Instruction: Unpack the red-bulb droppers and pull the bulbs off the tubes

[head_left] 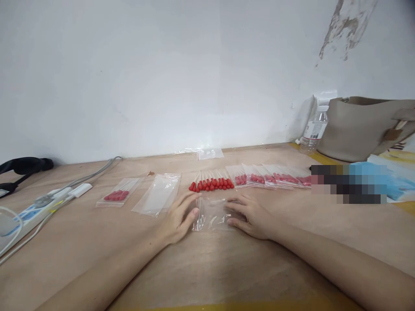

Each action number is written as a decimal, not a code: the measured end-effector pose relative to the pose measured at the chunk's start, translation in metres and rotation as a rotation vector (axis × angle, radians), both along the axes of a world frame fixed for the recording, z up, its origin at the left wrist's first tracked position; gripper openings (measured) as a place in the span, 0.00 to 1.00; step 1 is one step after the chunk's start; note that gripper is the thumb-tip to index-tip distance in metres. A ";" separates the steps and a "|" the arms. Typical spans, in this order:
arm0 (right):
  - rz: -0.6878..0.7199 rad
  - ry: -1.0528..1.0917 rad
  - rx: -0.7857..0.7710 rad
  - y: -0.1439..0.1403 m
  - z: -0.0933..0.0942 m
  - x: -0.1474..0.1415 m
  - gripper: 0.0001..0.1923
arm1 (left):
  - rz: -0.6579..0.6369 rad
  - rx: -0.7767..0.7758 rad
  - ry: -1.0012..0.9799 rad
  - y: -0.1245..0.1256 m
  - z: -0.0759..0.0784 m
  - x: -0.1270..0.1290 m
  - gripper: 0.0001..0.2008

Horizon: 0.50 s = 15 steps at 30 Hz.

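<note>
A clear zip bag (214, 216) lies flat on the table between my two hands, with nothing visible inside. At its left edge rests my left hand (182, 218), fingers stretched and thumb apart. My right hand (253, 216) lies over the opposite edge, its fingers also spread. Both hands look open, touching the bag rather than gripping it. Just beyond the bag is a row of thin pale sticks with red bulb-shaped tips (211, 185), tips toward me.
Several filled bags of red-tipped sticks (256, 178) overlap at right; another filled bag (116, 195) lies left, beside flat clear bags (157, 196). A power strip (35, 216) with cables is far left. A plastic bottle (316, 129) and grey-beige handbag (356, 129) stand back right.
</note>
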State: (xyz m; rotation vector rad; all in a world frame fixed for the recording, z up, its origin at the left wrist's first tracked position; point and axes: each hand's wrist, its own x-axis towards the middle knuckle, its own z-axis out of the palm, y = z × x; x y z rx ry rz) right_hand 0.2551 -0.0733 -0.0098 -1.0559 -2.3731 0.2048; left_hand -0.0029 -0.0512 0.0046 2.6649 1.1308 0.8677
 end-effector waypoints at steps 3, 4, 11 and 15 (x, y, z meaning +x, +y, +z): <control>0.042 -0.123 -0.044 0.000 0.002 0.003 0.27 | -0.113 -0.120 0.225 -0.007 0.003 0.001 0.22; 0.068 -0.161 -0.066 0.001 0.002 0.004 0.29 | -0.138 -0.162 0.277 -0.007 0.005 0.000 0.23; 0.235 -0.281 -0.187 0.005 0.004 0.015 0.37 | -0.115 -0.397 0.120 0.002 0.007 -0.003 0.25; 0.238 -0.234 -0.157 0.004 0.004 0.015 0.38 | -0.070 -0.536 -0.159 0.006 -0.002 0.004 0.27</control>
